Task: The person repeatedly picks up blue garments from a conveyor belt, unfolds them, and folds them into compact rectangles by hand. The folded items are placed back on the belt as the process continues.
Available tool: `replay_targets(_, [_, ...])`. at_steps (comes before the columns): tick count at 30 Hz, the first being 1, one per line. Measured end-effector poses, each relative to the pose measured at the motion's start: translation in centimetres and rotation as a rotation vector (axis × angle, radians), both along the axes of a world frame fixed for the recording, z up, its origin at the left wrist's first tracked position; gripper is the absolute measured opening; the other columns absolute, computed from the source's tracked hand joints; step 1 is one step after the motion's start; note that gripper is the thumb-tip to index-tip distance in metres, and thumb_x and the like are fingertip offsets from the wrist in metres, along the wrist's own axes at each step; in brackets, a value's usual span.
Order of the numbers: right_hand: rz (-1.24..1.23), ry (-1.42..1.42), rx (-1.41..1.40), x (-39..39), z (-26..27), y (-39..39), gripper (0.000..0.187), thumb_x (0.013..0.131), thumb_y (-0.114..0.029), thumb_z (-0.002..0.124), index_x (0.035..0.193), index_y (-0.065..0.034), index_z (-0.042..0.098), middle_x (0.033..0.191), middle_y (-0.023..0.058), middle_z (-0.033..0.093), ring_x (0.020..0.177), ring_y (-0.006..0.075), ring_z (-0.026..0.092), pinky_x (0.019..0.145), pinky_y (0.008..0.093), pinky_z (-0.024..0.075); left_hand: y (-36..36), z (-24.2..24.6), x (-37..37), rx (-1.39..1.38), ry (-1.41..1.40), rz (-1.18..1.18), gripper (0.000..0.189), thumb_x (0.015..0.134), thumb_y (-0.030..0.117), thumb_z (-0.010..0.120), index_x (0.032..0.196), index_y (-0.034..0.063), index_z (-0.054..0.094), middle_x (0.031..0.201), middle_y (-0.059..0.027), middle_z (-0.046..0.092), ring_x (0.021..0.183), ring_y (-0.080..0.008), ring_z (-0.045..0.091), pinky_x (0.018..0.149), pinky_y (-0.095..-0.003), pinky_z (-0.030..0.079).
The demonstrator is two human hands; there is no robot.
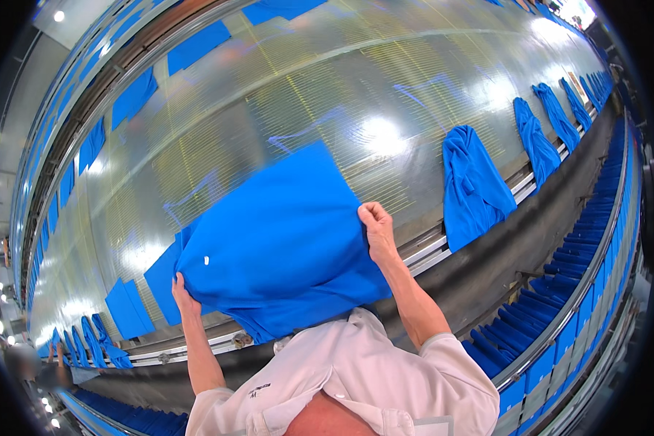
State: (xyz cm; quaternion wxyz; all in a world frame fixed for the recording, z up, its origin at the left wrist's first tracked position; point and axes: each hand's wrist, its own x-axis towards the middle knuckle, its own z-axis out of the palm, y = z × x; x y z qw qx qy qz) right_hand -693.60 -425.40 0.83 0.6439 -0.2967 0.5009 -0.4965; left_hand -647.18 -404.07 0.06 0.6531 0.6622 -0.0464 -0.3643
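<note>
A blue fabric piece [272,234] is stretched between my two hands over the near edge of a long printing table [414,147]. My left hand [186,297] grips its left edge, near a small white tag or mark [206,260] on the cloth. At the right edge, my right hand [379,229] pinches the cloth between thumb and fingers. The near part of the cloth sags in folds against my shirt. Its far part reaches over the table's marked surface. Just left of my left hand, another flat blue piece [163,283] lies partly under the held cloth.
Bunched blue cloths [474,185] hang over the table's near metal rail [428,259] to the right. Flat blue pieces [199,46] line the far edge. Behind me, a rack [558,349] holds many blue pieces. Another person [54,370] stands at far left.
</note>
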Motion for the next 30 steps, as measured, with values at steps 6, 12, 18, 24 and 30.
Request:
replay_targets(6, [0.145,0.258,0.143,-1.7,-1.6,1.2,0.013,0.093,-0.014,0.068,0.087,-0.0027,0.067,0.073,-0.0037,0.058,0.068,0.0045,0.049,0.061,0.0235,0.041,2.6,-2.9,0.7,0.108,-0.038,0.006,0.046,0.103,0.023,0.059,0.14,-0.0035,0.049,0.131,-0.0192,0.061,0.114,-0.0322,0.064,0.097,-0.048,0.056])
replay_targets(12, [0.273,0.361,0.272,-3.2,-0.7,2.1,0.015,0.092,-0.015,0.068,0.088,-0.0007,0.067,0.068,0.0003,0.059,0.066,0.0072,0.054,0.061,0.0274,0.0454,4.6,-2.9,0.1,0.161,-0.004,0.068,0.044,0.103,0.021,0.06,0.138,-0.0038,0.049,0.129,-0.0193,0.062,0.112,-0.0314,0.065,0.094,-0.0469,0.057])
replay_targets(18, [0.281,0.474,0.146,-3.7,-1.7,2.5,0.016,0.091,-0.016,0.069,0.089,-0.0001,0.068,0.07,0.0012,0.061,0.064,0.0085,0.054,0.058,0.0287,0.044,5.5,-2.1,-0.3,0.175,-0.014,0.074,0.043,0.103,0.02,0.059,0.138,-0.0034,0.049,0.128,-0.0195,0.063,0.112,-0.0317,0.065,0.093,-0.0478,0.057])
replay_targets(24, [0.315,0.481,0.177,-4.5,-1.7,2.6,0.018,0.088,-0.016,0.07,0.089,0.0013,0.07,0.072,0.0039,0.066,0.068,0.0109,0.058,0.065,0.0307,0.0485,6.4,-2.2,-0.3,0.182,0.016,0.072,0.04,0.103,0.02,0.058,0.136,-0.0026,0.051,0.128,-0.0184,0.063,0.112,-0.0312,0.065,0.094,-0.0473,0.057])
replay_targets(30, [0.359,0.469,0.224,-5.0,-0.6,2.7,0.016,0.09,-0.015,0.069,0.088,0.0006,0.068,0.069,0.002,0.063,0.063,0.0098,0.055,0.059,0.0303,0.0459,7.1,-2.6,-0.4,0.176,0.013,0.046,0.04,0.103,0.02,0.059,0.135,-0.002,0.052,0.128,-0.0179,0.063,0.113,-0.0308,0.065,0.096,-0.047,0.056])
